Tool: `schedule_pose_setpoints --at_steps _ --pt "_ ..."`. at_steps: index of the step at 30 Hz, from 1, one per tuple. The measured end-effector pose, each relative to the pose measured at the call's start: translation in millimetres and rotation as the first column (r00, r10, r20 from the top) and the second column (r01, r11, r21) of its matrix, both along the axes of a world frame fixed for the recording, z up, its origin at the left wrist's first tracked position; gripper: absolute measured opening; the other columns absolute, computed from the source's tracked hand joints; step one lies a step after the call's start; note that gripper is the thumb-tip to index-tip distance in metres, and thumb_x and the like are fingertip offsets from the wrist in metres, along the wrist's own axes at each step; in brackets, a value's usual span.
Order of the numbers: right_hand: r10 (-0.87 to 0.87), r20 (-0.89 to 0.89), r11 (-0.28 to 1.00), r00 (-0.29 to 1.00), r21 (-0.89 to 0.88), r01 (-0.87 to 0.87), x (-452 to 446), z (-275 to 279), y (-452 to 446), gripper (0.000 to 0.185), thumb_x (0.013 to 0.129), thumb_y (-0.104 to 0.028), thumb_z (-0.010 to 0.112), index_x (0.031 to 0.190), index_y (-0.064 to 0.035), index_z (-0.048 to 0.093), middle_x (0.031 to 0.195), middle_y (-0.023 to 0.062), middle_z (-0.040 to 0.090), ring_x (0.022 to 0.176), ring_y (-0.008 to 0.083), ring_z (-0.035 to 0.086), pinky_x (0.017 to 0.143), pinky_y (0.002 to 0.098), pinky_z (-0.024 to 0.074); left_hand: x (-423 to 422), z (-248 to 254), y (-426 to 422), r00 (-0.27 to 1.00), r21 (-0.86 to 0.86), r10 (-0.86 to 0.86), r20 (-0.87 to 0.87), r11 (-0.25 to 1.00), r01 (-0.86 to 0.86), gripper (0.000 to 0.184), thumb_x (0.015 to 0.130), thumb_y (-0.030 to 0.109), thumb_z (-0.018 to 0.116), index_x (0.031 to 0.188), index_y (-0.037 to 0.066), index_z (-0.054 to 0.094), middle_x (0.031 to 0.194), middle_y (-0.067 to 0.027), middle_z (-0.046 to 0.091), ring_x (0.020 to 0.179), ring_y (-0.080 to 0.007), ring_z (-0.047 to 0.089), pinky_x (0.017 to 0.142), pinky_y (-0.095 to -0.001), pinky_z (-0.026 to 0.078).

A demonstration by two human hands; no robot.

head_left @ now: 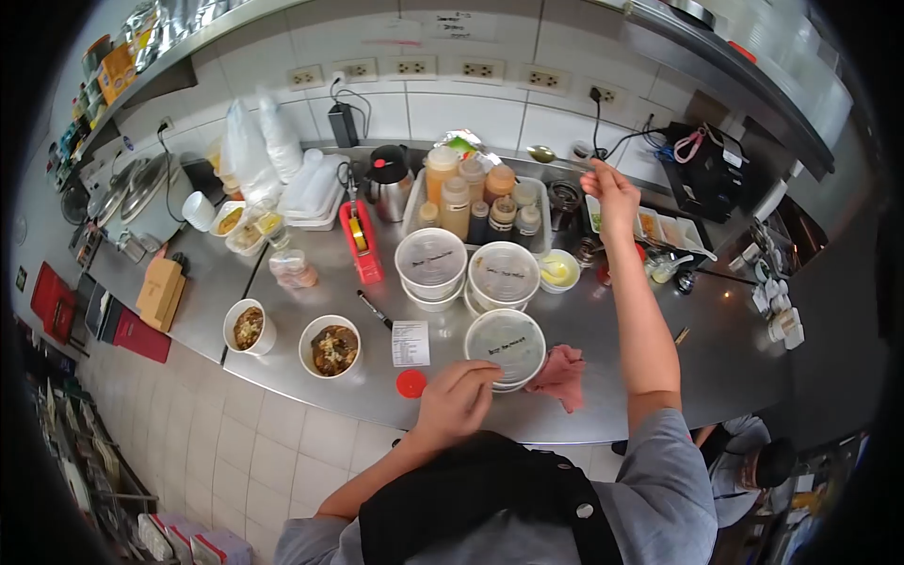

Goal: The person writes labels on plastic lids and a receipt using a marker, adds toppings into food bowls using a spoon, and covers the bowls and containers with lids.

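Observation:
My right hand (614,196) is raised toward the back wall, closed on the handle of a metal spoon (541,153). Its bowl points left, above the squeeze bottles. Near the counter's front edge, my left hand (457,400) is curled, its fingertips over the near left rim of a white lidded tub (506,341). What those fingers hold, if anything, is hidden. Two more lidded tub stacks stand behind, one at the left (430,262) and one at the right (505,275). A red round lid (411,383) lies left of my left hand. A pink cloth (562,377) lies beside the front tub.
Two bowls of food, one left (249,327) and one right (330,346), stand near the front edge. A receipt (411,343), marker (375,309) and red tape dispenser (359,235) lie between them and the tubs. Squeeze bottles (455,207) fill a bin behind. Another person (744,466) is at lower right.

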State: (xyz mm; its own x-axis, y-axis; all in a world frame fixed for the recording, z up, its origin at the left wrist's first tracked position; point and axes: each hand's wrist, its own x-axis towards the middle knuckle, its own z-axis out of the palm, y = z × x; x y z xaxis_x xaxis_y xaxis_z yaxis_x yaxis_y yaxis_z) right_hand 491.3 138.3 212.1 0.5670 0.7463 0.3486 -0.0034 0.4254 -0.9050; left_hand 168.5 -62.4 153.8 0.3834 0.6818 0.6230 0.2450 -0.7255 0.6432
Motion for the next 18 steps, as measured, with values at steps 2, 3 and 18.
schedule_pose_setpoints --at_steps 2,3,18 --pt "-0.135 0.096 0.991 0.986 0.008 0.135 35.0 -25.8 10.6 0.024 0.095 -0.014 0.059 0.105 0.0065 0.068 0.081 0.0113 0.069 0.065 0.0147 0.067 0.061 0.0246 0.056 8.9 -3.1 4.7 0.998 -0.006 0.05 0.046 0.999 -0.05 0.024 0.075 -0.004 0.065 0.097 0.005 0.066 0.099 -0.0084 0.067 0.085 -0.027 0.065 0.072 -0.0348 0.053" --pt "-0.137 0.095 0.991 0.986 0.005 0.137 46.3 -38.8 16.0 0.024 0.095 -0.014 0.059 0.105 0.0065 0.068 0.081 0.0113 0.069 0.065 0.0147 0.067 0.061 0.0246 0.056 11.8 -3.8 5.7 0.998 -0.009 0.047 0.044 0.999 -0.047 0.024 0.075 -0.004 0.065 0.097 0.005 0.066 0.099 -0.0084 0.067 0.085 -0.027 0.065 0.072 -0.0348 0.053" --pt "-0.091 0.892 0.824 0.444 -0.183 0.536 138.7 -195.3 120.6 0.039 0.085 -0.037 0.07 0.087 0.0022 0.069 0.073 0.0192 0.068 0.061 0.0315 0.067 0.06 0.0427 0.0489 -39.3 -31.0 4.9 0.794 -0.096 0.591 -0.141 0.79 -0.606 0.012 0.082 -0.006 0.06 0.092 0.0 0.065 0.091 -0.014 0.067 0.08 -0.0249 0.064 0.072 -0.0326 0.051"
